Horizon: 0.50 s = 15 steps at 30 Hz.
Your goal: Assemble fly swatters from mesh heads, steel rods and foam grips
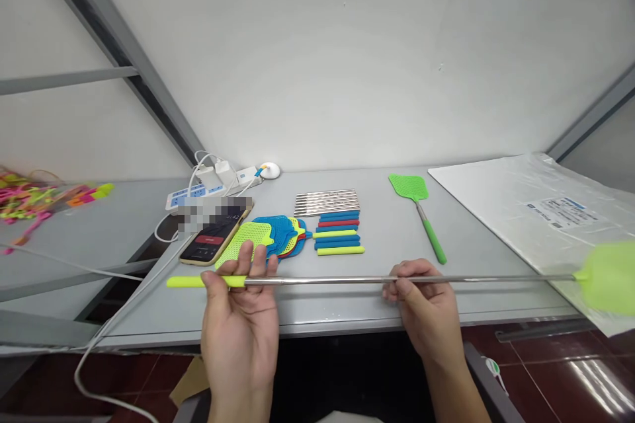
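Observation:
A fly swatter [327, 280] with its steel rod drawn out long lies level across both my hands. My left hand [243, 324] is palm up, with the thumb over its yellow-green handle and the fingers behind. My right hand [426, 310] pinches the rod between thumb and fingers, right of its middle. The yellow-green swatter head [609, 277] is at the far right, partly cut off by the frame. Beyond my hands are loose swatter heads [282, 234] in blue, yellow and red, coloured handles [340, 238], and a row of metal rods [327, 202].
A finished green swatter [415, 201] lies right of the handles. A phone [213, 241] and a power strip [196, 197] with white cables are at the left. A white plastic package [496, 201] covers the right side. Bright tangled items [40, 201] lie far left.

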Each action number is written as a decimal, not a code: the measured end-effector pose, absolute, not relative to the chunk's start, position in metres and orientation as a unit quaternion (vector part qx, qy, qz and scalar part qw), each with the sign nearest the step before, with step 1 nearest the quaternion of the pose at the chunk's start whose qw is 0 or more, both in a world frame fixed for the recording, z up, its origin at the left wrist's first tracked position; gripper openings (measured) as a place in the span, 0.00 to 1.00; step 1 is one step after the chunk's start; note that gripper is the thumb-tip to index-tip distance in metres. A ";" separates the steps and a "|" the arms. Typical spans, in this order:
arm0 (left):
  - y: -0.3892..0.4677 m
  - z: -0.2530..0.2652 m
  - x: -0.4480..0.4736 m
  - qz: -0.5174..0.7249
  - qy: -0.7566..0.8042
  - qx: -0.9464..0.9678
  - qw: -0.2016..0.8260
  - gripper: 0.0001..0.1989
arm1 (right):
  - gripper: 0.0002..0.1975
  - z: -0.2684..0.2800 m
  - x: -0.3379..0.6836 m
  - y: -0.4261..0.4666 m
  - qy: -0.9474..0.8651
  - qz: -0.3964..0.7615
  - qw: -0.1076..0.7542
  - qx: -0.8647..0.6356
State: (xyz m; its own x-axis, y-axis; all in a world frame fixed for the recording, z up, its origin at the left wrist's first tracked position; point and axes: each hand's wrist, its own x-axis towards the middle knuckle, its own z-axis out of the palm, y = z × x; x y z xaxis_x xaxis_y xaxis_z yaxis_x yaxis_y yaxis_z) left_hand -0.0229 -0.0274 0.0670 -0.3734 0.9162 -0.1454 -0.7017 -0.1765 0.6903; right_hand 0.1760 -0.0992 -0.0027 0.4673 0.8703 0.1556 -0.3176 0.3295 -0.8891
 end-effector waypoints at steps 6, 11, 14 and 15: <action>-0.014 0.076 -0.047 0.773 0.292 0.096 0.556 0.10 | 0.06 0.003 0.179 -0.099 -0.314 0.402 0.745 -0.429; 0.002 0.077 -0.075 0.757 0.173 0.082 0.625 0.10 | 0.13 0.008 0.185 -0.094 -0.284 0.386 0.788 -0.387; 0.006 0.078 -0.083 0.752 0.166 0.087 0.633 0.10 | 0.20 0.014 0.193 -0.091 -0.225 0.377 0.828 -0.348; 0.007 0.078 -0.084 0.753 0.168 0.082 0.631 0.10 | 0.20 0.016 0.196 -0.090 -0.199 0.374 0.839 -0.341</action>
State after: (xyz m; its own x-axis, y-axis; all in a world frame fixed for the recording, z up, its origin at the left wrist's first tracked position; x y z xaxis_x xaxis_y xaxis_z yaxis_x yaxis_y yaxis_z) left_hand -0.0843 0.0070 0.0776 -0.1897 0.9778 -0.0890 -0.9228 -0.1467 0.3561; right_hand 0.1958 -0.0905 0.0159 0.6415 0.7630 0.0794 -0.4920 0.4887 -0.7205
